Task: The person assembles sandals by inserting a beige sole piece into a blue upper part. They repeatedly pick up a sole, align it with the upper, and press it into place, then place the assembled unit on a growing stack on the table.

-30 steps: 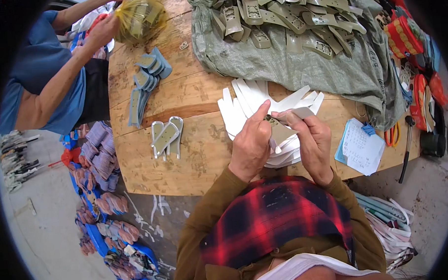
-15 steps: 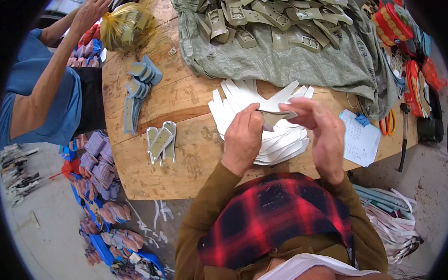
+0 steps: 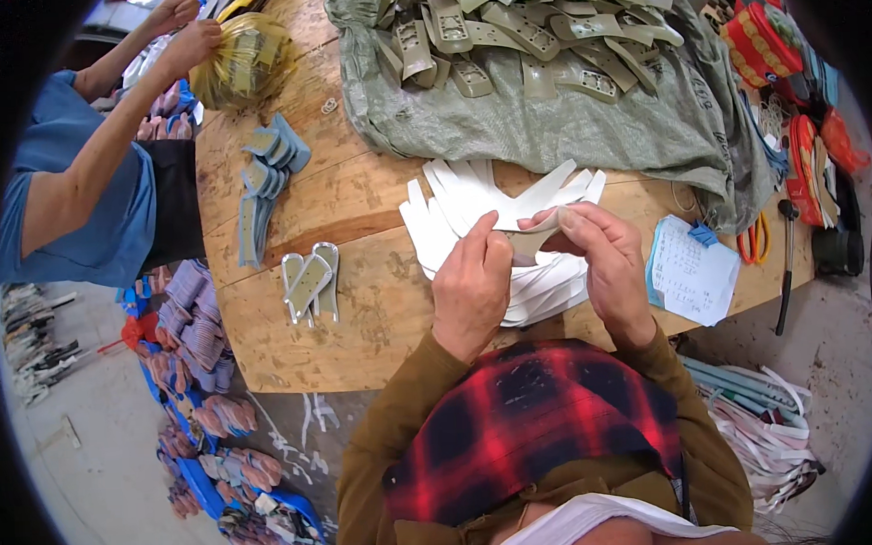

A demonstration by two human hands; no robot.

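Note:
My left hand (image 3: 473,288) pinches one end of a small curved beige piece (image 3: 529,242), held above a fanned pile of white strips (image 3: 547,293). The other end sits between the thumb and fingers of my right hand (image 3: 611,266). White material shows along the piece's upper edge, but my fingers partly hide where the two meet. To the left on the wooden table (image 3: 380,313) lie a few beige pieces with white edging (image 3: 312,284). Beyond them is a stack of beige pieces with blue-grey edging (image 3: 265,187).
A large heap of olive plastic pieces (image 3: 533,29) covers a green woven sack (image 3: 508,126) at the back. At the right edge are a written sheet (image 3: 695,273) and orange-handled scissors (image 3: 757,238). A co-worker in blue (image 3: 87,179) handles a yellow plastic bag (image 3: 241,63) at far left.
My right hand has come in from the right, its fingers closing on the beige piece's end. The co-worker's hands have moved lower, to the yellow bag.

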